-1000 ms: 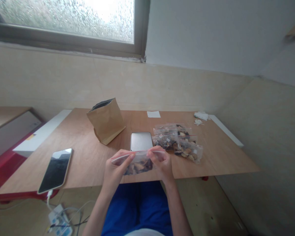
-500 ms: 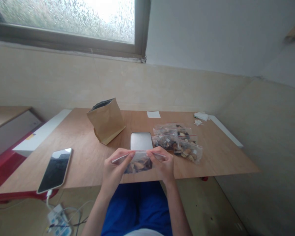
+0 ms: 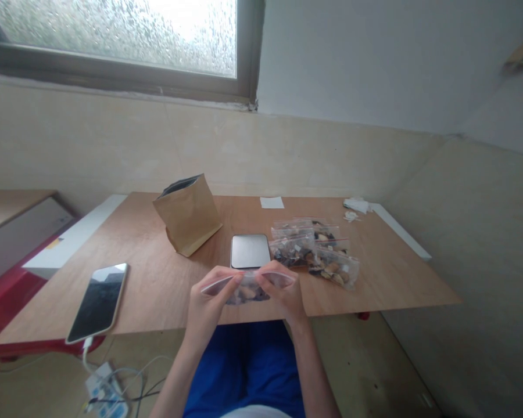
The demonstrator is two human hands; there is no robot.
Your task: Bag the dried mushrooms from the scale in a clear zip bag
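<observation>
My left hand [image 3: 211,296] pinches the top strip of the small zip bag [image 3: 247,288], thumb and fingertips pressed together on its left end, and my right hand [image 3: 283,293] does the same on the right end, fingers closed tight on the plastic. Between them the strip sags into a shallow dip, so I judge I'm gripping the seal line itself, the stiffest place to hold a floppy bag. The dark and tan dried pieces hang at the bottom of it, their weight keeping the pouch upright below my fingers.

Taking the silver scale [image 3: 250,251] as my marker: the bag sits just in front of it, over the near edge of the wooden table [image 3: 157,278], close enough to me that both wrists stay relaxed above my blue lap. Right of the scale, just beside it, lies a heap of filled zip bags [image 3: 316,252], overlapping one another, holding the same sort of pieces. Left of the scale and a little behind it stands a brown paper pouch [image 3: 188,213], mouth open and leaning. Far left of the scale, near the table's front edge, a phone [image 3: 98,301] lies screen up with a cable running off toward the floor. Behind the scale, a white slip of paper [image 3: 272,202] rests by the wall.
</observation>
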